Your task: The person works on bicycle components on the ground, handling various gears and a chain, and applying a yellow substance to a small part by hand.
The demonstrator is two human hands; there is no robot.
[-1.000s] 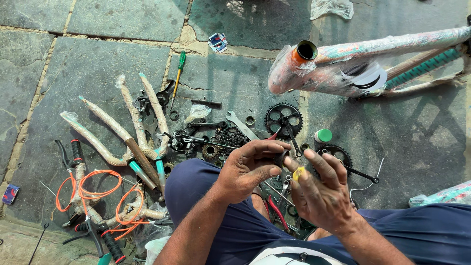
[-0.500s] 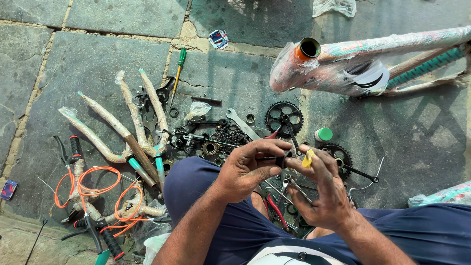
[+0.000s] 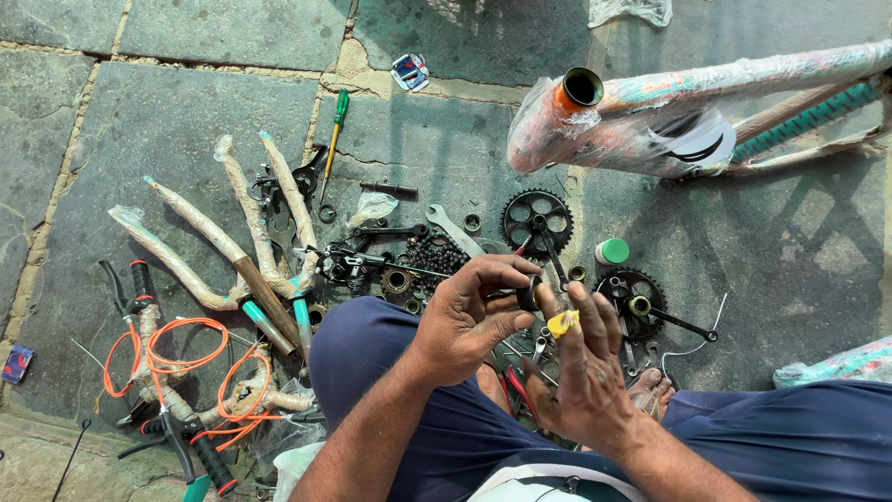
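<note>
Greasy left hand (image 3: 469,321) pinches dark metal ring (image 3: 529,294), right hand (image 3: 581,372) beside

Hard bright daylight over stone paving (image 3: 186,121); shadow patch far centre, thin dark shadows right under wrapped bicycle frame (image 3: 706,102); glare on its plastic wrap; left hand (image 3: 474,311) and right hand (image 3: 581,372) sunlit, sharp; slight softness at right fingertips; mild wide-angle bending toward edges.
</note>
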